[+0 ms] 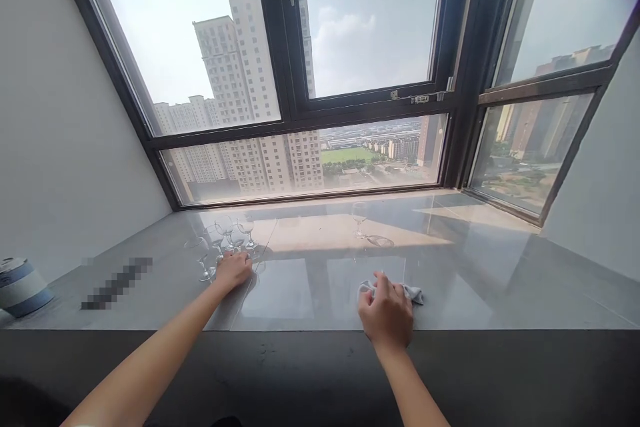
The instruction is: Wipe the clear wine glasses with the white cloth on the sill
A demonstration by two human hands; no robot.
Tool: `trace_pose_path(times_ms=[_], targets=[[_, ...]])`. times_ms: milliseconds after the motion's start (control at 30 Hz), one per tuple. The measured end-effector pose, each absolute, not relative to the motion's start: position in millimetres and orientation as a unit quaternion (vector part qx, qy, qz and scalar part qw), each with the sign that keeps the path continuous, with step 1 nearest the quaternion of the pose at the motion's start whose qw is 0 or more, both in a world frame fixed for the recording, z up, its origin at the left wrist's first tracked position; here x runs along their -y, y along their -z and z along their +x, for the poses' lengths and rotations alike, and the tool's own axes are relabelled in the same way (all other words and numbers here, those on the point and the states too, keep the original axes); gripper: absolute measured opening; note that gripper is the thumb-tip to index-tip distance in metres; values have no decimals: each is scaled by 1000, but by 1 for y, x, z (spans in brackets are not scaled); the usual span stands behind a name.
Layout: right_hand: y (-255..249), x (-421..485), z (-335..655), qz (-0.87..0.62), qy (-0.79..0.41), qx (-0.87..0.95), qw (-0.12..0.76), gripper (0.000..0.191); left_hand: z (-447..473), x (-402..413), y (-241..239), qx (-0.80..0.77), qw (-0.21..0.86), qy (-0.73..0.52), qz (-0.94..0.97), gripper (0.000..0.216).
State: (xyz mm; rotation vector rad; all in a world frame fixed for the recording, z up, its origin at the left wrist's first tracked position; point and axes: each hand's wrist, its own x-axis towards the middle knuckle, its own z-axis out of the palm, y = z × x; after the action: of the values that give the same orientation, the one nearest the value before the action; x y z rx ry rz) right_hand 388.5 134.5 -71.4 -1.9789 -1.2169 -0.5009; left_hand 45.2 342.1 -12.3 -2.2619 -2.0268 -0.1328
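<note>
Our R hand [387, 310] has the grey cloth [415, 295] bunched under curled fingers, down on the sill [525, 273] near its front edge; our L hand [234, 270] is beside the clustered stemmed glasses [227, 233], knuckles up, but we can't tell if it's pinching a stem or just resting, as the fingertips are hidden. Looks like wiping w/ the R, we'd say. To do it well: spread the cloth flatter, light even pressure, short strokes, esp. clear of the lone glass [359, 217] standing farther back, approx. midway along. L side: go easy, as clear glass is hard to see vs. the glare & one nudge could tip several. Surface: glossy grey tiles w/ seams, strong reflections, a sunlit patch by the window frame [293, 121]; prob. slick, so smears should show best at a low angle. Blue-and-white container [23, 290] at far L, well apart from our hands. Room: plain pale walls either side, dark-framed corner window, high-rises [245, 53] & a green field [347, 155] outside, lots of daylight.
</note>
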Motion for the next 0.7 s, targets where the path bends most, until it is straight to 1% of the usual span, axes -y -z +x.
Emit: trace_pose_path(times_ms=[167, 300, 367, 500, 600, 700], targets=[[72, -136, 389, -772, 201, 472, 375, 34, 36, -353, 16, 683, 43, 39, -728, 36], [71, -136, 389, -772, 206, 471, 374, 34, 38, -352, 18, 699, 46, 36, -712, 51], [71, -136, 388, -772, 205, 471, 374, 34, 41, -344, 17, 706, 54, 25, -706, 55], [70, -136, 388, -774, 198, 470, 376, 34, 64, -309, 14, 699, 75, 5, -711, 54], [70, -136, 387, -776, 191, 466, 379, 34, 101, -281, 14, 649, 92, 9, -755, 51], [68, -135, 387, -776, 180, 468, 383, 34, 156, -271, 14, 533, 73, 15, -843, 50]])
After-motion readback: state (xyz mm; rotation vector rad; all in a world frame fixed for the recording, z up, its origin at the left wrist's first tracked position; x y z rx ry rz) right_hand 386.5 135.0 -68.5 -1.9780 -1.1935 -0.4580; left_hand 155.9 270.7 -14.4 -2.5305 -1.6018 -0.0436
